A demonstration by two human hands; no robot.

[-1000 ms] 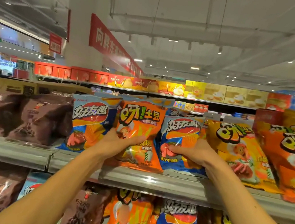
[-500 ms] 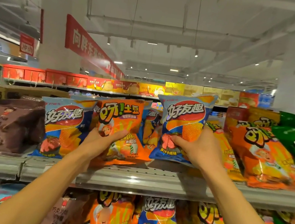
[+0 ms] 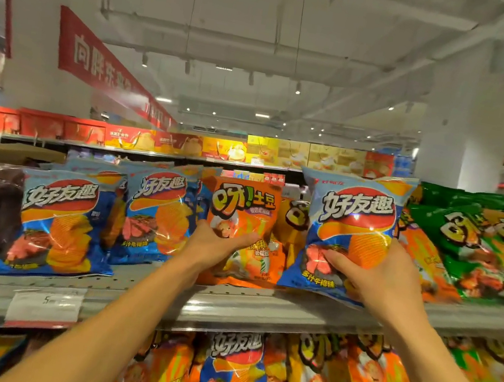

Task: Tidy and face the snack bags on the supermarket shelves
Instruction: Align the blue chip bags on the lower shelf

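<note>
While the left hand (image 3: 217, 245) keeps its grip on the lower half of the orange potato-snack bag (image 3: 241, 232), thumb across the front and the bag upright on the top shelf (image 3: 256, 312), the right hand (image 3: 373, 279) has carried the blue ridged-chip bag (image 3: 346, 238) rightward and down from where it was raised half a second ago. A second back this blue bag stood in the row just beside the orange one; now it is held up and facing forward, its lower edge near or touching the shelf, with the right fingers curled round its lower right corner and the thumb pressed on the front. It overlaps the orange-yellow bags (image 3: 418, 253) behind it, beside the green bags (image 3: 485, 252) further right. Two more blue ridged-chip bags (image 3: 151, 217) stand left of the orange bag, so the blue bag in hand looks out of place on this side. My reading is that the sorting is mid-swap: the lifted bag probably belongs with its blue neighbours on the left, and the orange bag is being steadied or readied to move toward its own kind.
</note>
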